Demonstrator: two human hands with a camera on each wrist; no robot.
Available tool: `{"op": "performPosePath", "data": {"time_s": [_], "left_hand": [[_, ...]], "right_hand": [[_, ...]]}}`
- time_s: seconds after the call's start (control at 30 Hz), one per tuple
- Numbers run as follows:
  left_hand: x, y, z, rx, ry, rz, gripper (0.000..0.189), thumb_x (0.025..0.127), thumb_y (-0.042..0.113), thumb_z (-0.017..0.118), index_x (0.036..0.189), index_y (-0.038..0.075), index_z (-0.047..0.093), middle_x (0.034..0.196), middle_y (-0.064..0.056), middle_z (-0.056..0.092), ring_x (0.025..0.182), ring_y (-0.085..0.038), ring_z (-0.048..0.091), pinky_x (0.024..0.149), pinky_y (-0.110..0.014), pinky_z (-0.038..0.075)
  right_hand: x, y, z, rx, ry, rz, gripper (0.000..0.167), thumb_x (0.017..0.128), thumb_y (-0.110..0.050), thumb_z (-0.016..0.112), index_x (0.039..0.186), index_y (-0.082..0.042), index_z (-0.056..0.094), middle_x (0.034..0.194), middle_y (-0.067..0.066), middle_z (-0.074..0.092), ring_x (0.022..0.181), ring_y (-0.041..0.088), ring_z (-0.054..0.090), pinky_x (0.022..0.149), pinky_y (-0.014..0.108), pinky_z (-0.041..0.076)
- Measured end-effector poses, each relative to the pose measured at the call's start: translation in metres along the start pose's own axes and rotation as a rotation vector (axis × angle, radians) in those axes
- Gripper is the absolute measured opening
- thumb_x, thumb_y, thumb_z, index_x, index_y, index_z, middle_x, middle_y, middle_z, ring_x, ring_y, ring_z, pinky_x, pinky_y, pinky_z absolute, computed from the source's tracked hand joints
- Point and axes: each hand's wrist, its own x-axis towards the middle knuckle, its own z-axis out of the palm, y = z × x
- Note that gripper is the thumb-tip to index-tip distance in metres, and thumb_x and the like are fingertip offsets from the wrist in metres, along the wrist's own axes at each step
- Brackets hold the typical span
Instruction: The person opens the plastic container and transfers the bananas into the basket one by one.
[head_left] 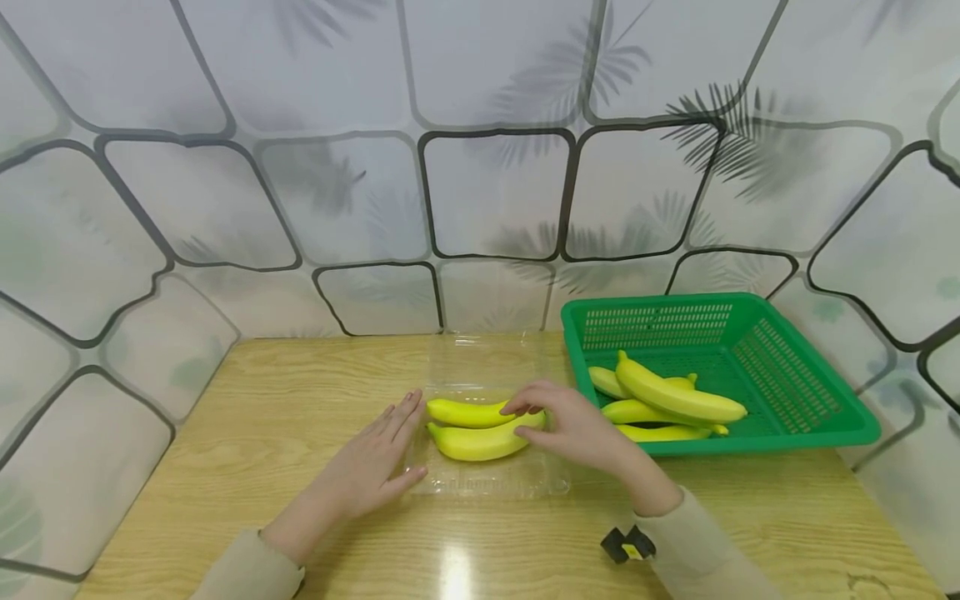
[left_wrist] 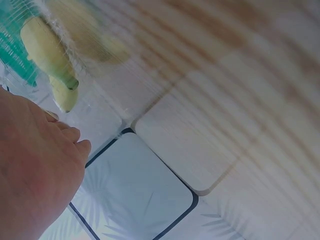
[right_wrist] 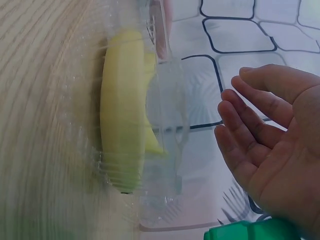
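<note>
Left hand (head_left: pixel 369 467) straight-fingered by container (head_left: pixel 487 485); right hand (head_left: pixel 576 427) half-curled.

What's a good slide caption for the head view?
Left hand at the edge of an open clear container, right hand above its two bananas, more bananas in a green basket nearby.

High up, the head view looked forward and down; both wrist views, low, close and tilted, shared smooth, curved yellow bananas (right_wrist: pixel 122 110).
</note>
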Motion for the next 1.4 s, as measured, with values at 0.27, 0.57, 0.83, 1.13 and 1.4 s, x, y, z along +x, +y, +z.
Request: {"op": "performPosePath", "data": {"time_s": [0.27, 0.57, 0.83, 1.13, 1.4], "left_hand": [[0.0, -0.002, 0.002, 0.004, -0.002, -0.001, 0.086, 0.106, 0.045, 0.058, 0.166, -0.005, 0.024, 0.175, -0.024, 0.021, 0.163, -0.039, 0.026, 0.131, -0.052, 0.032], [0.001, -0.003, 0.002, 0.018, 0.015, 0.019, 0.087, 0.105, 0.046, 0.059, 0.165, -0.006, 0.025, 0.175, -0.025, 0.021, 0.162, -0.04, 0.027, 0.131, -0.053, 0.031], [0.0, -0.003, 0.001, 0.023, 0.016, 0.022, 0.087, 0.104, 0.047, 0.058, 0.165, -0.006, 0.025, 0.175, -0.025, 0.022, 0.163, -0.039, 0.026, 0.132, -0.052, 0.029], [0.001, -0.003, 0.001, 0.011, 0.017, 0.021, 0.086, 0.104, 0.045, 0.059, 0.165, -0.006, 0.026, 0.175, -0.025, 0.022, 0.163, -0.039, 0.026, 0.132, -0.053, 0.03], [0.001, -0.002, 0.001, 0.009, 0.012, 0.015, 0.086, 0.104, 0.045, 0.059, 0.165, -0.005, 0.026, 0.175, -0.024, 0.022, 0.163, -0.038, 0.026, 0.133, -0.051, 0.029]], "right_hand": [[0.005, 0.0, 0.012, 0.01, -0.029, -0.019, 0.024, 0.095, -0.007, 0.078, 0.119, -0.007, 0.076, 0.116, 0.004, 0.075, 0.104, 0.024, 0.069, 0.094, 0.04, 0.064], [0.01, 0.002, 0.023, 0.025, -0.058, 0.003, 0.023, 0.096, -0.007, 0.077, 0.12, -0.005, 0.075, 0.113, 0.011, 0.073, 0.104, 0.028, 0.069, 0.094, 0.04, 0.063], [0.014, 0.01, 0.034, 0.001, -0.062, 0.021, 0.023, 0.095, -0.009, 0.078, 0.118, -0.008, 0.076, 0.112, 0.006, 0.074, 0.102, 0.019, 0.07, 0.093, 0.031, 0.063], [0.019, 0.019, 0.044, -0.001, -0.067, 0.034, 0.022, 0.094, -0.008, 0.079, 0.116, -0.009, 0.077, 0.112, 0.004, 0.076, 0.103, 0.02, 0.072, 0.095, 0.034, 0.064], [0.022, 0.02, 0.048, -0.035, -0.078, 0.059, 0.026, 0.093, -0.01, 0.08, 0.119, -0.008, 0.076, 0.117, 0.005, 0.076, 0.109, 0.022, 0.072, 0.1, 0.036, 0.062]]}}
